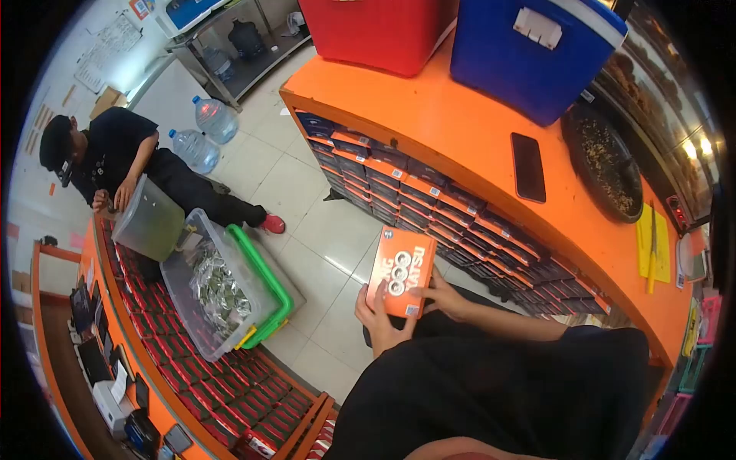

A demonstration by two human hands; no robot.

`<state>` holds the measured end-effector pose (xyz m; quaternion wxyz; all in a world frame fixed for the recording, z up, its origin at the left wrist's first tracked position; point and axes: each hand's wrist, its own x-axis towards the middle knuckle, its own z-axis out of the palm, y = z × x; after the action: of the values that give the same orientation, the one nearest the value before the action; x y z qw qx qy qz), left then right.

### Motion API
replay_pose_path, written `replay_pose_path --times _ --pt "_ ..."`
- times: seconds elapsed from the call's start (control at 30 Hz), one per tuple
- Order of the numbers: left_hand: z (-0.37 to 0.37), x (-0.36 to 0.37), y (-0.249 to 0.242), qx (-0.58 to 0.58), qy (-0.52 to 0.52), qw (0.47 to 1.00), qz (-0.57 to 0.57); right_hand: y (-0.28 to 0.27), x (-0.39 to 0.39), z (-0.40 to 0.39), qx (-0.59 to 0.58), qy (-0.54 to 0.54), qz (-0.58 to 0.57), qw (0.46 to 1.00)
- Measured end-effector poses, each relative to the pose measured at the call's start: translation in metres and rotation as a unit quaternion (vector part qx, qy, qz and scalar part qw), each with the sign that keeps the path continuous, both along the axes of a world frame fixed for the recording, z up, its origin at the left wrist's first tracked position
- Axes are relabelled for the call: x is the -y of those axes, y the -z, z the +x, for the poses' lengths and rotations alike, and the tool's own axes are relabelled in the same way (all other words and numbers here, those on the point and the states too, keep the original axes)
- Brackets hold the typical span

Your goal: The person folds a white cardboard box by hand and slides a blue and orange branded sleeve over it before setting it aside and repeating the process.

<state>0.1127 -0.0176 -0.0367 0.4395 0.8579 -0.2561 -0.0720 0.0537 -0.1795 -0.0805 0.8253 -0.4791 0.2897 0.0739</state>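
An orange food carton (pixel 400 264) with white "KATSU" lettering and ring shapes is held in front of my body, over the tiled floor. My left hand (pixel 379 316) grips its lower left side, fingers spread along the edge. My right hand (pixel 446 297) holds the lower right edge, with the fingertips on the printed face. The carton looks shut. Its underside and some of my fingers are hidden. Behind it, stacks of flat dark boxes with orange edges (pixel 429 192) fill the shelves below the orange counter (pixel 429 115).
On the counter are a red cooler (pixel 376 34), a blue cooler (pixel 529 61), a phone (pixel 528 167) and a dark oval tray (pixel 602 157). At left, a person (pixel 115 161) handles a clear tub (pixel 149 218). Another tub (pixel 195 307) holds foil-wrapped items above red-edged boxes (pixel 207 391).
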Motion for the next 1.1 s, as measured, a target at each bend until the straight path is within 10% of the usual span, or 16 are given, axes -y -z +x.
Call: replay_pose_path --times 0.1,0.3,1.1 --pt "-0.018 -0.006 0.025 -0.151 -0.083 0.959 -0.226 0.000 0.033 -0.026 0.055 0.033 0.038 0.997" --pt "-0.109 -0.009 0.050 -0.200 -0.288 0.876 -0.331 -0.021 0.069 -0.077 0.097 0.157 0.037 0.982" --pt "-0.157 0.087 0.001 -0.246 -0.138 0.933 -0.222 -0.002 0.067 -0.066 0.124 0.318 0.008 0.940"
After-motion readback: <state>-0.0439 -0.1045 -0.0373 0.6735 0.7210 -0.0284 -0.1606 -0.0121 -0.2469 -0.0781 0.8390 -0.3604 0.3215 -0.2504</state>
